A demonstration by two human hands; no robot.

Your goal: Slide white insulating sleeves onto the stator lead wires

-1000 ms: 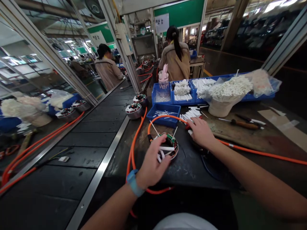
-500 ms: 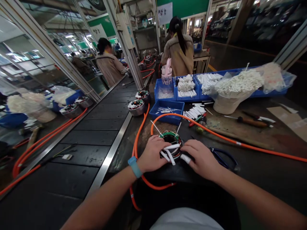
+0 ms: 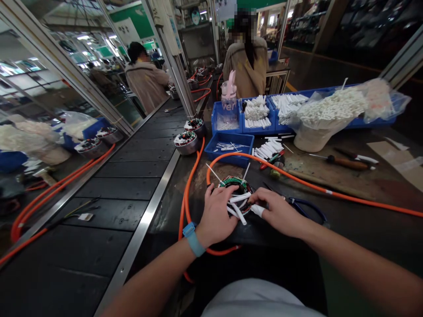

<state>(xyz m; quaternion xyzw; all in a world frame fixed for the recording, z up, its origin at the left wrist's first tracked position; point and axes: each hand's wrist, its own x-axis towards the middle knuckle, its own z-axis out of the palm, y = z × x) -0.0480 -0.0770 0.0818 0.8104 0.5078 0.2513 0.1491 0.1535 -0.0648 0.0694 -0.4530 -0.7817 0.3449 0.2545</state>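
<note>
A ring-shaped motor stator (image 3: 234,180), with a green rim and dark wires, sits on the bench between my hands. White sleeves (image 3: 240,197) stick out of its near side, and thin white sticks rise from its far side. My left hand (image 3: 218,212), a blue band at its wrist, grips the stator's left side, its fingers bent over the ring and sleeves. At the right edge, my right hand (image 3: 276,212) has thumb and fingers pinched together; what lies between them is hidden. A white wrap (image 3: 257,210) covers the right thumb.
An orange cable (image 3: 287,175) loops around the stator. Blue bins (image 3: 259,128) of white sleeves, a bag-lined tub (image 3: 307,141), a screwdriver (image 3: 346,162) and blue-handled pliers (image 3: 310,209) lie beyond. Left runs a slatted conveyor (image 3: 132,176) beside more stators (image 3: 187,144). Two people sit ahead.
My left hand has shifted right and its fingers reach further over the ring. The right fingers have curled tighter at the stator's edge. The view has shifted slightly.
</note>
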